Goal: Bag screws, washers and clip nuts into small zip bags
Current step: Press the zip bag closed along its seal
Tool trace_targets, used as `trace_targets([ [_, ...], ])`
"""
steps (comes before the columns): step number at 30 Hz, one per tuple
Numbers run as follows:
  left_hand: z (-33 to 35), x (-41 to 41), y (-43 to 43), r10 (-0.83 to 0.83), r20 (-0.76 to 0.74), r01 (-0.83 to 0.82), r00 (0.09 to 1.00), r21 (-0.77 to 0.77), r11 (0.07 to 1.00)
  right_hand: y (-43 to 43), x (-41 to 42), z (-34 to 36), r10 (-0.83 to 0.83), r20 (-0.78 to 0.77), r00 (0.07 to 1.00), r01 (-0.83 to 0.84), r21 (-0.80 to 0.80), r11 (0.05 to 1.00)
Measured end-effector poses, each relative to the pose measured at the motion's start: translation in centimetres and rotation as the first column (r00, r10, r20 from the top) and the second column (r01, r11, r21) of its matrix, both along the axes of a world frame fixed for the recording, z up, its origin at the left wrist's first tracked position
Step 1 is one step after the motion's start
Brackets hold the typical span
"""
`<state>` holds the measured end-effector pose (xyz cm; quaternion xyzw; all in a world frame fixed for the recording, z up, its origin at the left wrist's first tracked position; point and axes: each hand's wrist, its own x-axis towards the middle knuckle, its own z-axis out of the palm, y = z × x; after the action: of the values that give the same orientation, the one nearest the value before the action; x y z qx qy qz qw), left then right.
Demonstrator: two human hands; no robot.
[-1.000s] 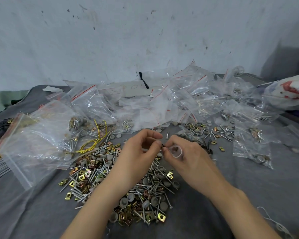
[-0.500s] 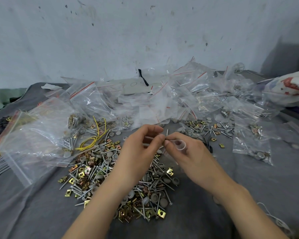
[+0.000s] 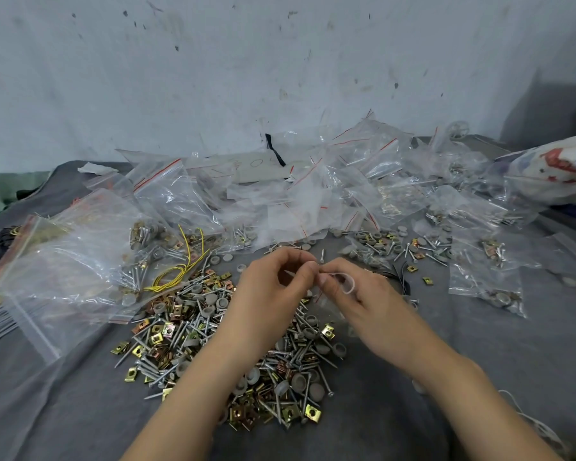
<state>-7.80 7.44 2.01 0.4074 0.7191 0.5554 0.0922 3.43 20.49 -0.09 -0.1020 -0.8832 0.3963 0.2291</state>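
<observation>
Left hand (image 3: 270,294) and right hand (image 3: 363,301) meet fingertip to fingertip. Both pinch small zip bag (image 3: 346,283): pale, translucent, curled over right fingers. Mouth parted or sealed: cannot tell.

Grip hangs just above loose pile (image 3: 187,334) of screws, washers, clip nuts, mid grey cloth (image 3: 479,361), toward near edge. Heap of zip bags (image 3: 313,201) along far edge.

Risks:
- Thin film slips from pinch; bag drops into pile.
- Narrow mouth; part misses, falls back.
- Screw tip snags or pierces film.
</observation>
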Motion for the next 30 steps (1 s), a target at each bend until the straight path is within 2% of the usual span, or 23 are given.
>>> trace_targets([
  [4,0.0,0.2,0.2,-0.001,0.175,-0.009,0.985,0.053,0.999,-0.1,0.0,-0.2,-0.065,-0.027,0.998,0.067,0.078,0.995],
  [6,0.1,0.3,0.3,-0.006,0.258,-0.012,0.966,0.066,0.998,-0.2,0.0,-0.2,-0.112,-0.046,0.993,0.119,0.169,0.978],
  [8,0.1,0.3,0.3,-0.022,0.282,0.003,0.959,0.067,0.998,-0.2,0.1,-0.2,-0.122,-0.07,0.99,0.136,0.247,0.96],
  [10,0.2,0.2,-0.1,-0.056,0.221,0.046,0.974,0.052,0.998,-0.1,0.1,-0.1,-0.115,-0.079,0.99,0.131,0.259,0.957],
  [13,0.3,-0.3,-0.9,-0.122,-0.003,0.121,0.993,-0.065,0.99,0.6,0.3,-0.1,-0.113,-0.063,0.992,0.125,0.229,0.965],
  [16,0.2,-0.9,-1.3,-0.118,-0.134,0.102,0.984,-0.124,0.987,0.9,0.3,-0.1,-0.096,-0.069,0.993,0.107,0.185,0.977],
  [25,-0.8,-1.4,-1.3,-0.044,-0.33,-0.02,0.943,-0.189,0.982,1.2,0.1,-0.2,-0.05,-0.027,0.998,0.052,0.079,0.996],
  [30,-0.8,-1.7,-1.3,-0.104,-0.32,0.035,0.942,-0.214,0.976,1.3,0.3,-0.2,-0.054,-0.015,0.998,0.055,0.089,0.995],
])
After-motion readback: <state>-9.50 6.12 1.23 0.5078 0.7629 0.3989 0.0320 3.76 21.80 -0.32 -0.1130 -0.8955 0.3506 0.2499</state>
